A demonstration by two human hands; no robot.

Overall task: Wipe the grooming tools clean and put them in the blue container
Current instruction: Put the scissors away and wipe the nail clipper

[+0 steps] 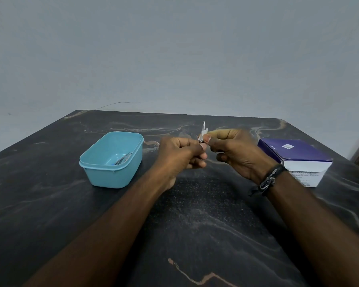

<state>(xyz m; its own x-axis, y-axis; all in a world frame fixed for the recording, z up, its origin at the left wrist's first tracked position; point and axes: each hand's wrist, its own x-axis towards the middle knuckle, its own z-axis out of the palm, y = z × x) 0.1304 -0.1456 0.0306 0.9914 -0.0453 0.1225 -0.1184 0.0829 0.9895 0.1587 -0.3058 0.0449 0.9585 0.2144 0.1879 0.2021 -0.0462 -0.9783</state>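
We are gripping a slim metal grooming tool (203,129) upright in our left hand (180,156), while our right hand (234,150) is pinching a small white wipe (204,133) around it. At nine o'clock, the smooth blue plastic container (104,170) is holding metal tools (123,158).

My table (205,224) is black stone with pale grey and tan veins running through it. The tub (104,164) is light blue, and silvery tools (123,159) glint inside it. The tool (203,129) I hold is silver, the wipe (204,132) on it white. The box (294,154) is dark purple on top, white on its front. My wristband (268,179) is black. The wall (174,48) is plain grey.
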